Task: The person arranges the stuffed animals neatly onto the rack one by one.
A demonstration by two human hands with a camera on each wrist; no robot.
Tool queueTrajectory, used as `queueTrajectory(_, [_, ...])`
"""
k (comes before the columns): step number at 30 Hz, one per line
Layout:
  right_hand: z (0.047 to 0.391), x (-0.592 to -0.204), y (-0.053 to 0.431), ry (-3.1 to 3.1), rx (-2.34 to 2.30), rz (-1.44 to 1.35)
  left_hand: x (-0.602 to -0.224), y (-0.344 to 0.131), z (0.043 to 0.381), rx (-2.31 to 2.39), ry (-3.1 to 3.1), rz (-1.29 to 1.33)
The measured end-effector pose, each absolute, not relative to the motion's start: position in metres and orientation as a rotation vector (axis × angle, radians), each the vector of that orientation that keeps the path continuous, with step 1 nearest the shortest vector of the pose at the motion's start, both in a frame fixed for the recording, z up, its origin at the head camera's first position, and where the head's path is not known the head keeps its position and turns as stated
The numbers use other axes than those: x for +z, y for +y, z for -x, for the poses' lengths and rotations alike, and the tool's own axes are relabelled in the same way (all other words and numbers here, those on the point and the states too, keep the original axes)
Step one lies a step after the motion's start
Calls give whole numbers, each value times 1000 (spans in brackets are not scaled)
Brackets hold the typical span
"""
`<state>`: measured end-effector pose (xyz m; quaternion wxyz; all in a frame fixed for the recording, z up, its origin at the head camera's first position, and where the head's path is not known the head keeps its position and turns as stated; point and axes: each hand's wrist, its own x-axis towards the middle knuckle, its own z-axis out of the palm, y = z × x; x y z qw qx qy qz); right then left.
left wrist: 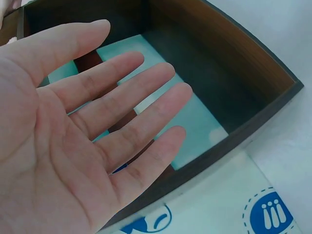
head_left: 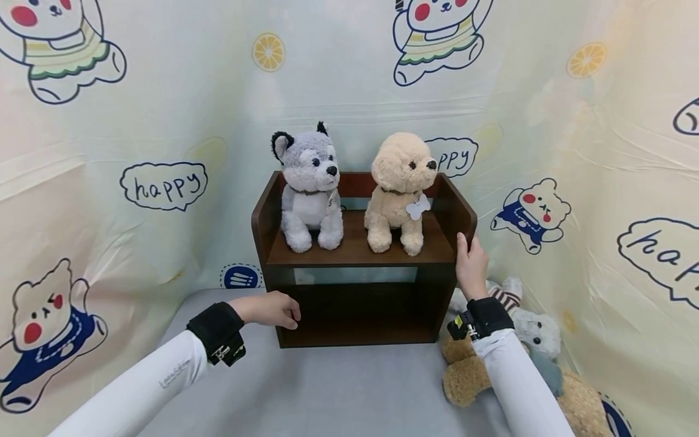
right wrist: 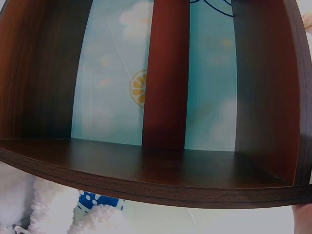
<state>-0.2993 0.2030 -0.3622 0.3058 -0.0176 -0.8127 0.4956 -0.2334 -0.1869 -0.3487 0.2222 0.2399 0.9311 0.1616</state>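
Observation:
A dark brown two-tier wooden shelf (head_left: 349, 337) stands in front of me. On its upper board sit a grey husky plush (head_left: 310, 212) at left and a beige plush dog (head_left: 394, 212) with a white bone tag at right. My left hand (head_left: 270, 308) is by the shelf's lower left side panel, holding nothing; its fingers are extended in the left wrist view. My right hand (head_left: 472, 265) touches the front of the right side panel (head_left: 459, 209), fingers pointing upward. Only a sliver of that hand shows in the right wrist view, outside the shelf (right wrist: 146, 187).
Right of the shelf lies a pile of plush toys, with a white one (head_left: 537, 334) and a brown one (head_left: 466, 379) beneath my right forearm. A grey tabletop (head_left: 349, 388) runs under the shelf. Printed cloth (head_left: 338, 79) hangs behind and at both sides.

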Motion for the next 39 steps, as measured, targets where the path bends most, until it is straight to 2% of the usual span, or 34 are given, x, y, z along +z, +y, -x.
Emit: queueTrajectory(39, [297, -359, 204, -2198, 1304, 43, -351, -253, 238, 687, 2813, -540])
